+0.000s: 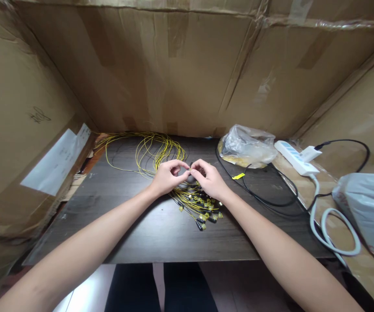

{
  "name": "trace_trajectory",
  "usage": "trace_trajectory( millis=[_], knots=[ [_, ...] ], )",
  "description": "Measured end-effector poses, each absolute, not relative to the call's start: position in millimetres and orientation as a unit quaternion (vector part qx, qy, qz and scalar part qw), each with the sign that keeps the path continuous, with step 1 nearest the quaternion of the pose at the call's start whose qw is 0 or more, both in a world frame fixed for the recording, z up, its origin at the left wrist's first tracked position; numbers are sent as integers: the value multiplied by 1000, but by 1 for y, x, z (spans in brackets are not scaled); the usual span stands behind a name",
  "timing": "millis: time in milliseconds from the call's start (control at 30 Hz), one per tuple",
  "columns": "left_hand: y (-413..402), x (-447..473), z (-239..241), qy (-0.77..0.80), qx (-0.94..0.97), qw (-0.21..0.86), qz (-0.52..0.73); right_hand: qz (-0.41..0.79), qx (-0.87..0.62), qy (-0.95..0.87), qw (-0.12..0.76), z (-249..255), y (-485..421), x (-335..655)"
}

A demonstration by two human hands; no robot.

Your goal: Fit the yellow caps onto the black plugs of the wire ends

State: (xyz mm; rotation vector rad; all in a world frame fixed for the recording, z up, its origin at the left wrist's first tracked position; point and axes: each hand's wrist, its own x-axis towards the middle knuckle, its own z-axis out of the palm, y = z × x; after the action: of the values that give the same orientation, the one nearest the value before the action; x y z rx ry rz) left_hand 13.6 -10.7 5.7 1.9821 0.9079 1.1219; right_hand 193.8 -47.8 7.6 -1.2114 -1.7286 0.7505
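My left hand (167, 177) and my right hand (209, 177) meet over the middle of a dark wooden table (134, 229). Both hands are closed in a pinch on a small black connector (190, 167) at the end of a thin yellow cable. Under and just in front of the hands lies a bundle of several black-and-yellow connector ends (203, 208). The yellow cables (151, 149) run back from there into loose coils at the table's far left.
Cardboard walls (180, 69) enclose the table at the back and both sides. A clear plastic bag (247, 145) lies at the right rear, beside a white power strip (292, 156) with black and white cords. Another plastic bag (369, 208) sits at the far right.
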Motion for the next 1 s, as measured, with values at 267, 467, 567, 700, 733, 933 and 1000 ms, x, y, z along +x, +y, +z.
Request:
trace_trajectory(
  millis=[267,467,567,700,733,933,1000],
  knots=[
    [-10,13,4,344,764,337,430,286,-491,-707,421,5,-47,191],
    [-8,12,4,354,751,371,416,287,-492,-699,433,6,-48,192],
    [-10,12,4,335,767,325,439,298,-490,-702,423,3,-47,193],
    [-12,13,4,332,773,301,449,310,-487,-696,426,4,-46,192],
    [-11,13,4,339,768,309,448,310,-488,-694,430,5,-47,192],
    [-9,12,5,355,755,354,423,312,-495,-688,430,9,-48,192],
    [-10,12,4,348,761,342,427,311,-495,-694,421,7,-48,192]
  ],
)
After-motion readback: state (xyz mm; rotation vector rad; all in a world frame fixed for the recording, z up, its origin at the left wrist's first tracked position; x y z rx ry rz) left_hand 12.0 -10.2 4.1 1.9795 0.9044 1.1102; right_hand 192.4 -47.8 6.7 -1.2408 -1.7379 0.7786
